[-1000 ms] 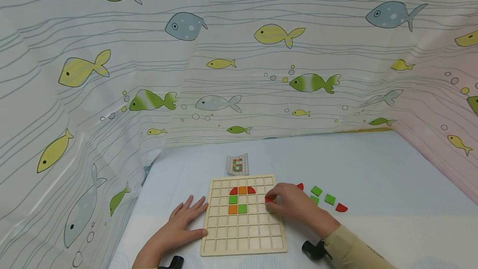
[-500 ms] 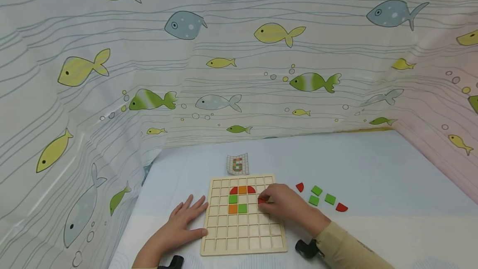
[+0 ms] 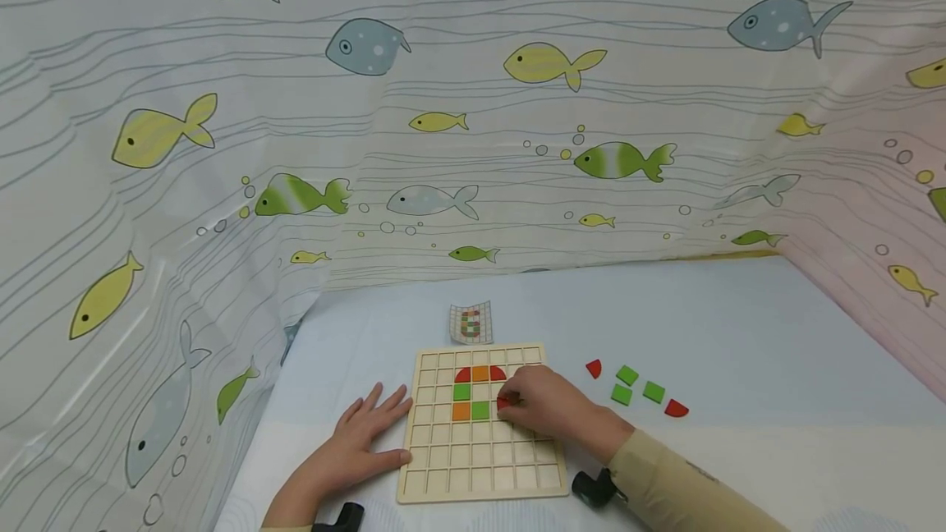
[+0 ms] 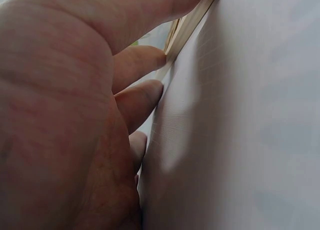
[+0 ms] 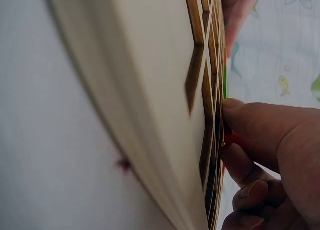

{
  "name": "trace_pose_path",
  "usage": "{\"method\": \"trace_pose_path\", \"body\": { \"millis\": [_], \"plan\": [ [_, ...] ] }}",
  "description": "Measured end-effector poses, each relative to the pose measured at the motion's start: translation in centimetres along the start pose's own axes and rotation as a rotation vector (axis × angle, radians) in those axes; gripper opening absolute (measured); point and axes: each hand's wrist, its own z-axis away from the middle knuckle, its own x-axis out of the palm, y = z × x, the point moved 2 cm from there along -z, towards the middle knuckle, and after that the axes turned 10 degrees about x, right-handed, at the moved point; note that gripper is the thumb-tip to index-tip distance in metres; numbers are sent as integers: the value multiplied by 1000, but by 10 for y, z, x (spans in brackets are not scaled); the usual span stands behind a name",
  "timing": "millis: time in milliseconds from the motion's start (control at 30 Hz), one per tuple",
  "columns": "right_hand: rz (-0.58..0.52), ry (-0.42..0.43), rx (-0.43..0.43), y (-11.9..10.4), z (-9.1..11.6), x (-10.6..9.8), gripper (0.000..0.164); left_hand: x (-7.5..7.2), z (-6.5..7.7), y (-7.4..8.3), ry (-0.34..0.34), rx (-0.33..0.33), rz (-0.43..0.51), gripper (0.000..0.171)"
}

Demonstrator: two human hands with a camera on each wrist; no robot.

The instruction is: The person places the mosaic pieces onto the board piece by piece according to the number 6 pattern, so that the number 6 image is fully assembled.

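A wooden grid board [image 3: 480,479] lies on the table. My right hand [image 3: 553,405] pinches a red quarter-round tile [image 3: 503,404] between thumb and fingertips, at the board's cells right of the green tile [image 3: 480,410]. In the right wrist view the red tile [image 5: 234,138] shows between thumb and finger, close to the grid. My left hand [image 3: 358,437] rests with spread fingers, thumb and fingertips touching the board's left edge. Set in the board are red quarter-rounds [image 3: 463,374] flanking an orange square [image 3: 480,373], a green square [image 3: 461,392] and a lower orange square [image 3: 461,411].
Behind the board stands a small curled pattern card [image 3: 470,323]. Loose green squares [image 3: 654,392] and red quarter-rounds [image 3: 676,408] lie on the table to the right. A fish-print sheet [image 3: 510,162] hangs around the back and sides.
My right hand has moved left over the board with the red quarter-round, from its right columns toward the filled cells. The left hand stays in place.
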Motion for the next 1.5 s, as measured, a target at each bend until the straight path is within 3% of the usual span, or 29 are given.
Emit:
{"method": "trace_pose_path", "body": {
  "millis": [433,833,1067,1200,1500],
  "plan": [
    [-2,6,-49,-5,-3,5,21,0,0,0,-2,-5,-1,83],
    [-62,-18,-10,-5,1,4,33,0,0,-1,2,-1,-13,82],
    [-71,-5,5,1,18,-7,38,0,0,0,4,-5,-10,82],
    [-132,4,63,14,29,-11,39,0,0,0,7,1,-13,82],
    [-157,108,121,43,54,-19,40,1,0,-2,3,3,-20,82]
  ]
}}
